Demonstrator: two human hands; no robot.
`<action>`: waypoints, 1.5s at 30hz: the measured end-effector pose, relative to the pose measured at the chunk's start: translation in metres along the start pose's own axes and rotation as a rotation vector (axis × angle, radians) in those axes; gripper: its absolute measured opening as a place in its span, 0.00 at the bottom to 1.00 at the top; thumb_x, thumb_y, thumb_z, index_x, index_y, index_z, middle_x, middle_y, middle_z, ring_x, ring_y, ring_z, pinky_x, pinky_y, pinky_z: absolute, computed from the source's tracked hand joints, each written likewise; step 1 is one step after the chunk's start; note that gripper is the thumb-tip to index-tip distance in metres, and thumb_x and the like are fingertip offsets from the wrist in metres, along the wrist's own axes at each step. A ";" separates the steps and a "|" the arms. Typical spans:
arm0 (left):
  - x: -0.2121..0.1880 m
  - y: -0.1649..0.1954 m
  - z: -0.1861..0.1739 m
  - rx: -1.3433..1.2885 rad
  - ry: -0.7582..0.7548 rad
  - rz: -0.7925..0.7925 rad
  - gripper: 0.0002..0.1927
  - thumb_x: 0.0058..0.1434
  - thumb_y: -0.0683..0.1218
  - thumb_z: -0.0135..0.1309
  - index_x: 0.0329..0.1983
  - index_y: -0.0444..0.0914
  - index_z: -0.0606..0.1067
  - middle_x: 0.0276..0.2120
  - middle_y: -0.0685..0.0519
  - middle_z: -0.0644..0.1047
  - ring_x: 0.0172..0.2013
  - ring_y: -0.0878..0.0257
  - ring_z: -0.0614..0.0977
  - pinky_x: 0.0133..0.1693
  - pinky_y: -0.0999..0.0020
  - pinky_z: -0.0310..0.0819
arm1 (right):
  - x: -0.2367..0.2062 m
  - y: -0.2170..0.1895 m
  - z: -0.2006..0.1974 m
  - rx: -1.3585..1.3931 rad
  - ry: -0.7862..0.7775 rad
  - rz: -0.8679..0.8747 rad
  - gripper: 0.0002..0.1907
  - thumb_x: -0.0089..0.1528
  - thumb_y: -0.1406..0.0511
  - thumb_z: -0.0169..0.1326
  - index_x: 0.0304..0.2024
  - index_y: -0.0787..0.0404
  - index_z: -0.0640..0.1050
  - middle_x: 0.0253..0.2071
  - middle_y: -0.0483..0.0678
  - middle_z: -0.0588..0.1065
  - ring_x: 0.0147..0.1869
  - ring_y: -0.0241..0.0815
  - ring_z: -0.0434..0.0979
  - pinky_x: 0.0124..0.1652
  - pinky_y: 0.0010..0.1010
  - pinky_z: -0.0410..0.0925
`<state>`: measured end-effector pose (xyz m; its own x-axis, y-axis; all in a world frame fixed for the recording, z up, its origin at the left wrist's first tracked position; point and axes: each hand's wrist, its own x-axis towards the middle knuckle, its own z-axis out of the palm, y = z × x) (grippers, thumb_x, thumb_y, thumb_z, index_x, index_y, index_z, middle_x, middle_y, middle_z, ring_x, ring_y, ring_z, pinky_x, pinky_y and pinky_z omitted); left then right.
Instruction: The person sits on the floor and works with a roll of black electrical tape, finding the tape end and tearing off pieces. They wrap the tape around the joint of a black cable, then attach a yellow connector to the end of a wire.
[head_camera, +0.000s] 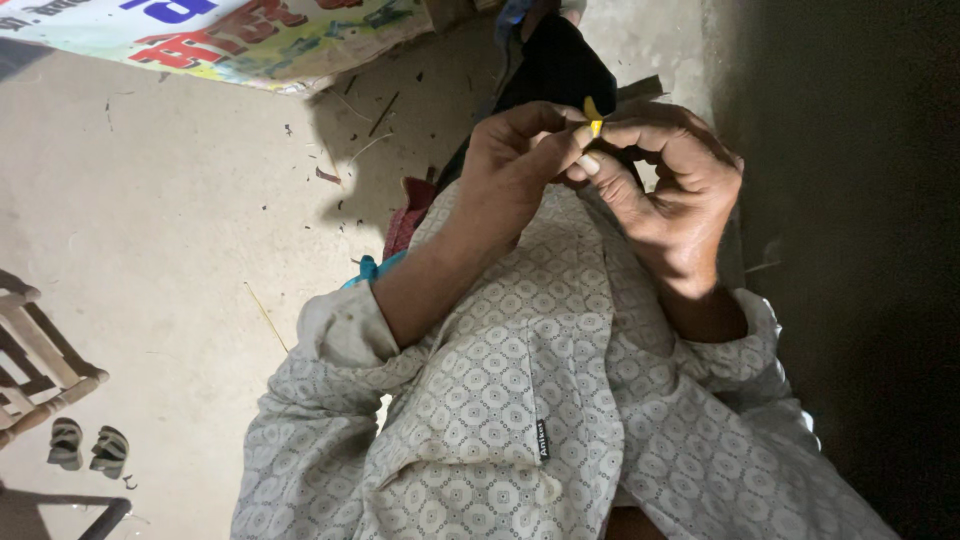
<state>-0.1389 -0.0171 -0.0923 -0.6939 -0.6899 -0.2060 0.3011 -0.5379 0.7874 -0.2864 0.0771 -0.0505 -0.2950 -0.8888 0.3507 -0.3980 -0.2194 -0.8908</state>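
My left hand (520, 155) and my right hand (665, 180) meet in front of me, fingertips pinched together on a small yellow piece (594, 118). Both hands touch it, thumbs and forefingers closed around it. Behind the hands lies a dark cloth (560, 65). My patterned light shirt (520, 400) fills the lower middle of the view, sleeves rolled up above the wrists.
A concrete floor (150, 220) with scattered bits of debris spreads to the left. A printed banner (230, 35) lies at the top left. A wooden frame (40, 370) and a pair of small sandals (88, 445) sit at the lower left. A dark wall (860, 250) stands to the right.
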 end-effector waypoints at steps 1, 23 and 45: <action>0.000 0.000 0.000 0.000 -0.002 -0.012 0.08 0.71 0.42 0.56 0.47 0.32 0.79 0.34 0.53 0.81 0.35 0.69 0.81 0.40 0.71 0.78 | 0.000 -0.001 0.000 0.032 0.003 0.026 0.10 0.69 0.71 0.67 0.49 0.70 0.80 0.47 0.53 0.80 0.49 0.39 0.83 0.47 0.28 0.78; -0.010 -0.001 0.013 0.244 0.020 0.140 0.09 0.74 0.44 0.57 0.49 0.32 0.79 0.32 0.58 0.77 0.31 0.74 0.71 0.33 0.75 0.63 | -0.004 0.003 -0.002 -0.169 0.073 -0.024 0.07 0.70 0.74 0.61 0.50 0.68 0.82 0.50 0.54 0.81 0.49 0.41 0.85 0.48 0.27 0.78; -0.001 -0.010 0.000 0.262 0.070 0.154 0.07 0.70 0.39 0.55 0.46 0.29 0.78 0.35 0.48 0.81 0.34 0.66 0.81 0.37 0.71 0.77 | 0.004 0.022 -0.007 0.101 -0.070 0.044 0.12 0.72 0.60 0.59 0.49 0.62 0.78 0.48 0.52 0.80 0.50 0.43 0.84 0.51 0.33 0.80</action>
<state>-0.1408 -0.0113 -0.0999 -0.6039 -0.7901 -0.1047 0.2140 -0.2873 0.9336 -0.3029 0.0717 -0.0670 -0.2473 -0.9237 0.2927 -0.2957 -0.2158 -0.9306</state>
